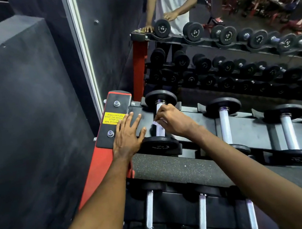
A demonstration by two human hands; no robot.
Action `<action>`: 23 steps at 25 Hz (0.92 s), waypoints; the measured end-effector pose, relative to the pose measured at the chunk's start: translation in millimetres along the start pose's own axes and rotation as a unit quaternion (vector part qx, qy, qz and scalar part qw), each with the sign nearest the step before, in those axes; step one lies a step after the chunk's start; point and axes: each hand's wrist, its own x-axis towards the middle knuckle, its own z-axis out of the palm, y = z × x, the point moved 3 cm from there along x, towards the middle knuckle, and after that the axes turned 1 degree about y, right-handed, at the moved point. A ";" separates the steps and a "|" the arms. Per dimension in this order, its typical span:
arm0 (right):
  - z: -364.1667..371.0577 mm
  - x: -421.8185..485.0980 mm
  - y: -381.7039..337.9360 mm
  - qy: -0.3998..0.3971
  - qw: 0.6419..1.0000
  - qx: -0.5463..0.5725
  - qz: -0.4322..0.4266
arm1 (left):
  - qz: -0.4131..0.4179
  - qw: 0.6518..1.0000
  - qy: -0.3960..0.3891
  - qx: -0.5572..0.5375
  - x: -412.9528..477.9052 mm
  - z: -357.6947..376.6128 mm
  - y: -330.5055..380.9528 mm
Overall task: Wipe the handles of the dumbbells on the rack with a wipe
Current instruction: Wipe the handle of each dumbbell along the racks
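The leftmost dumbbell on the top shelf of the rack has black end plates and a silver handle. My right hand grips a white wipe wrapped around that handle, midway along it. My left hand lies flat with spread fingers on the black end plate of the rack, beside the dumbbell's near plate and partly over a yellow sticker. Two more dumbbells with bare silver handles lie to the right on the same shelf.
A lower shelf holds several more dumbbells. The red rack frame stands against a dark wall on the left. A mirror behind the rack reflects the dumbbells and a person in a white shirt.
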 end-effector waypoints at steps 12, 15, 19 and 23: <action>2.5 22.1 -5.6 -0.155 0.981 -0.107 -0.052 | -0.009 1.000 0.011 -0.019 -0.4 -1.4 -0.6; 7.2 24.0 0.9 -0.136 0.978 -0.142 -0.070 | -0.011 1.000 0.012 -0.021 -0.2 -0.8 0.0; 6.1 28.4 15.5 -0.082 0.990 -0.113 -0.020 | -0.016 1.000 0.005 -0.020 -0.9 -0.6 0.5; 3.8 28.5 14.2 -0.060 0.995 -0.078 -0.019 | -0.014 1.000 0.012 -0.022 -0.8 -2.2 0.9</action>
